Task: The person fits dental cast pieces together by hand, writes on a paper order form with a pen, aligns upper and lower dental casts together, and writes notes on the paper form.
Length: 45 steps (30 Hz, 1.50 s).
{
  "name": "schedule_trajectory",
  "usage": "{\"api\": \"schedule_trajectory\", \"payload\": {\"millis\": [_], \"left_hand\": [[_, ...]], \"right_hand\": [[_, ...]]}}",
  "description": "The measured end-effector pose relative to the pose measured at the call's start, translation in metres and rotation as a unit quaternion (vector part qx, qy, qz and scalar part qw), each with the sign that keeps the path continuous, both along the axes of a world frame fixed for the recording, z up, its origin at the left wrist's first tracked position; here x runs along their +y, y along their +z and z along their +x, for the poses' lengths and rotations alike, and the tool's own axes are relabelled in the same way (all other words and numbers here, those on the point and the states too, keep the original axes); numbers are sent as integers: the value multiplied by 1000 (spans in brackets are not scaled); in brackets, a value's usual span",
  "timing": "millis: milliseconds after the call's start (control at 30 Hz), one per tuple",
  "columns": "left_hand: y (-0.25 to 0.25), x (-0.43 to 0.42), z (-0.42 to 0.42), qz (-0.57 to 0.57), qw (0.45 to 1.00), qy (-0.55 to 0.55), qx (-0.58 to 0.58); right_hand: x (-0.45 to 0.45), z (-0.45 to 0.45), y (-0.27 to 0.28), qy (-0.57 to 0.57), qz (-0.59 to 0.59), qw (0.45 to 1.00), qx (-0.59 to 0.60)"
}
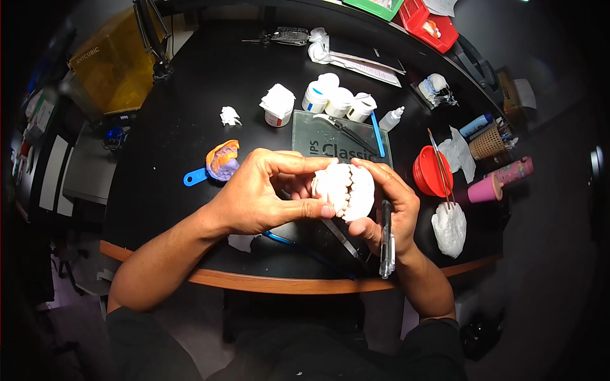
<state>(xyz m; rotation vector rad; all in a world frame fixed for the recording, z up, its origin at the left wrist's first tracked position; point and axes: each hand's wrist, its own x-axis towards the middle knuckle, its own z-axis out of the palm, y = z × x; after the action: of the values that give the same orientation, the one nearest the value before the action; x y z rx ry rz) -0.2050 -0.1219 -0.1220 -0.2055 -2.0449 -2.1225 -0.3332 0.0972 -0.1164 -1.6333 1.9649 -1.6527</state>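
Two white dental casts, a left half (323, 184) and a right half (363, 193), are held together with their rows of teeth facing each other along a jagged dark line. My left hand (257, 193) is closed on the left half, thumb and fingers at its edges. Around the right half my right hand (398, 206) is curled, its fingers along the top and the thumb below. A black and clear pen (386, 244) is also tucked in my right hand, pointing down toward me. Beneath the casts lies a glass slab (308, 130) marked "Classic".
An impression tray (222, 162) with orange and purple material lies left. White jars (340, 101) stand behind the slab, which carries a curved dark tool (346, 131) and a blue stick (379, 134). A red bowl (429, 171), brush and crumpled tissue (449, 232) are at right.
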Motion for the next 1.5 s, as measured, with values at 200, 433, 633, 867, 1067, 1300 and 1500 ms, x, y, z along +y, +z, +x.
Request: {"api": "schedule_trajectory", "payload": {"millis": [200,433,633,867,1067,1300,1500], "left_hand": [[0,-2,2,32,997,-55,-41],[2,-2,2,78,994,-72,-41],[0,-5,1,71,995,-71,-22],[2,-5,-1,21,996,-58,60],[3,-6,-1,9,995,-63,78],[0,-6,-2,5,994,-62,91],[-1,-4,-3,21,996,-51,75]], "right_hand": [[-1,1,8,5,2,998,62],[-5,0,6,3,-36,991,126],[-8,2,3,-9,-62,988,139],[-8,6,8,-29,-72,981,175],[-9,5,4,-29,-106,972,206],[-10,4,1,-26,-111,972,204],[-7,4,5,-28,-72,976,206]]}}
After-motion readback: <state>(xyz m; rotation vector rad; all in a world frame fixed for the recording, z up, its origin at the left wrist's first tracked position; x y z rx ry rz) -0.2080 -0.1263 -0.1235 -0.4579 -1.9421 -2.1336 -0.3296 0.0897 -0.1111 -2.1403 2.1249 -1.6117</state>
